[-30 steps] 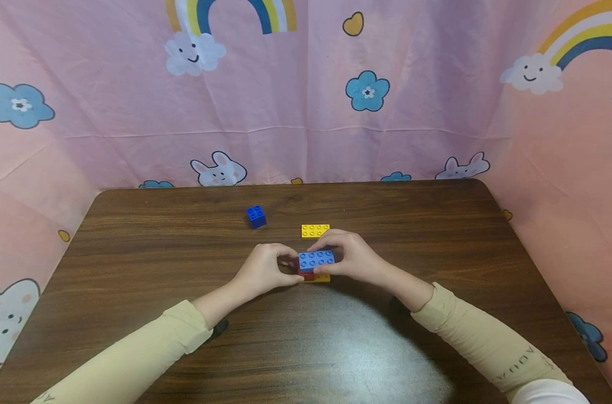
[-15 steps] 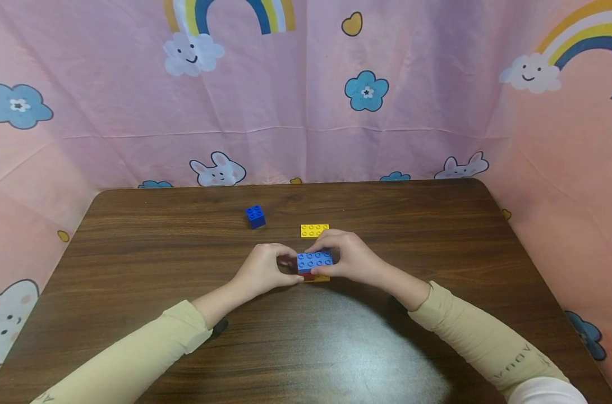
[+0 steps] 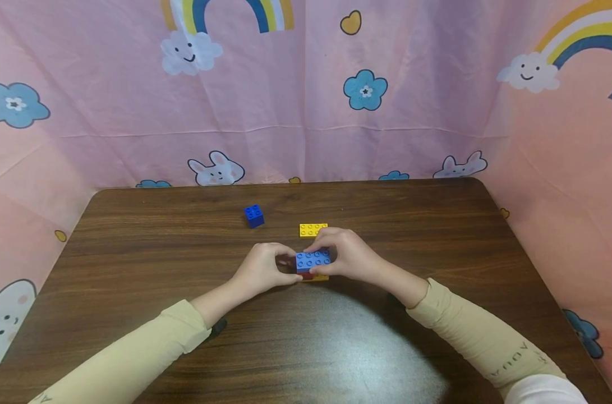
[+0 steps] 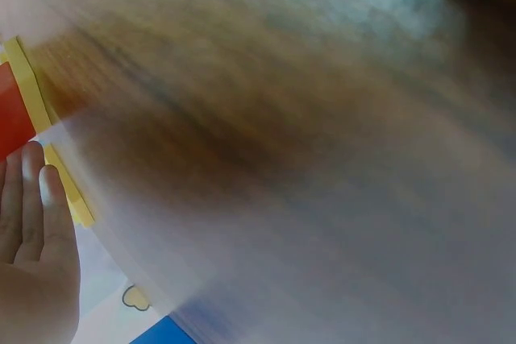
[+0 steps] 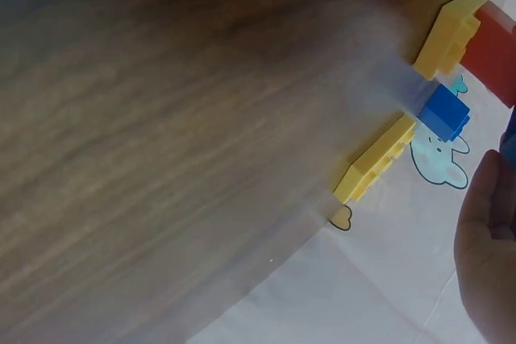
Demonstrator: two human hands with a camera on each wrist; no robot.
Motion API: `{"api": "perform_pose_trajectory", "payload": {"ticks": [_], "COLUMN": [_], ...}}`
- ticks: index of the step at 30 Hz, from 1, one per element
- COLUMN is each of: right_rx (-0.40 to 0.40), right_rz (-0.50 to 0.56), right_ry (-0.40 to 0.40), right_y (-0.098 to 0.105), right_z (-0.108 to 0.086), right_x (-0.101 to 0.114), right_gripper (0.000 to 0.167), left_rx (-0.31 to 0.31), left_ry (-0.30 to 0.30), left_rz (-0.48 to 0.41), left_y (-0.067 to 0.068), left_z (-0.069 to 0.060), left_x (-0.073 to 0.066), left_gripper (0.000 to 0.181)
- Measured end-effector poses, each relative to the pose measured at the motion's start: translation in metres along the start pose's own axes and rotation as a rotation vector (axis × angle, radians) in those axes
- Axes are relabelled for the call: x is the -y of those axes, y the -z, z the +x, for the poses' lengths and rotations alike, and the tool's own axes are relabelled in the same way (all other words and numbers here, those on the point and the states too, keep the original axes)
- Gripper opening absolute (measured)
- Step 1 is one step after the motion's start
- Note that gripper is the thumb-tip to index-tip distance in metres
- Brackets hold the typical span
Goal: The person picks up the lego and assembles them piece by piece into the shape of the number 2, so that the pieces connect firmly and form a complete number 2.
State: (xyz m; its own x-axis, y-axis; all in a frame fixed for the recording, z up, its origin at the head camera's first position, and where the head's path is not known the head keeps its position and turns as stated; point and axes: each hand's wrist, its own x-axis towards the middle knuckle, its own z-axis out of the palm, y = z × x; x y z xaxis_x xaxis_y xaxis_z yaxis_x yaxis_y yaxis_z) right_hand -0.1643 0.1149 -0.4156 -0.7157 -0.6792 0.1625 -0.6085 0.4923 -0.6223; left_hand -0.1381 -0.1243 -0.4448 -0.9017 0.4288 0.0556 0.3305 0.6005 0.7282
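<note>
A light blue brick (image 3: 313,260) with studs up lies on top of a red brick (image 3: 307,276), which sits on a yellow brick (image 3: 322,278) on the table. The right hand (image 3: 355,257) pinches the light blue brick between thumb and fingers. From the left, the left hand (image 3: 259,270) grips the red brick, thumb at its near side. In the left wrist view the red brick (image 4: 14,110) stands over yellow beside the left hand's fingers (image 4: 32,207). The right wrist view shows the red brick (image 5: 492,54) on the yellow brick (image 5: 445,36), near the right hand (image 5: 488,247).
Behind the stack lies another yellow brick (image 3: 311,230), close to the right hand's fingers. A dark blue brick (image 3: 254,216) stands farther back to the left. The brown table (image 3: 184,224) reaches a patterned pink curtain (image 3: 285,101) at its back edge.
The light blue brick has come down slightly and sits more squarely over the red brick, the right hand moving with it. The left hand holds nearly the same position.
</note>
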Motion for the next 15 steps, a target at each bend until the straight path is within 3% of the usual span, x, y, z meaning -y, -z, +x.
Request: {"api": "perform_pose_trajectory", "payload": {"ticks": [15], "right_rx": [0.004], "right_rz": [-0.089], "right_ry": [0.038], "right_y": [0.0009], "right_z": [-0.0003], "right_x": [0.0035], "right_gripper": [0.034], "left_rx": [0.007], "left_ry": [0.012], "left_rz": [-0.004], "left_y": [-0.0011], "left_z": [0.0003], "left_x": [-0.0002], "left_gripper": [0.034]}}
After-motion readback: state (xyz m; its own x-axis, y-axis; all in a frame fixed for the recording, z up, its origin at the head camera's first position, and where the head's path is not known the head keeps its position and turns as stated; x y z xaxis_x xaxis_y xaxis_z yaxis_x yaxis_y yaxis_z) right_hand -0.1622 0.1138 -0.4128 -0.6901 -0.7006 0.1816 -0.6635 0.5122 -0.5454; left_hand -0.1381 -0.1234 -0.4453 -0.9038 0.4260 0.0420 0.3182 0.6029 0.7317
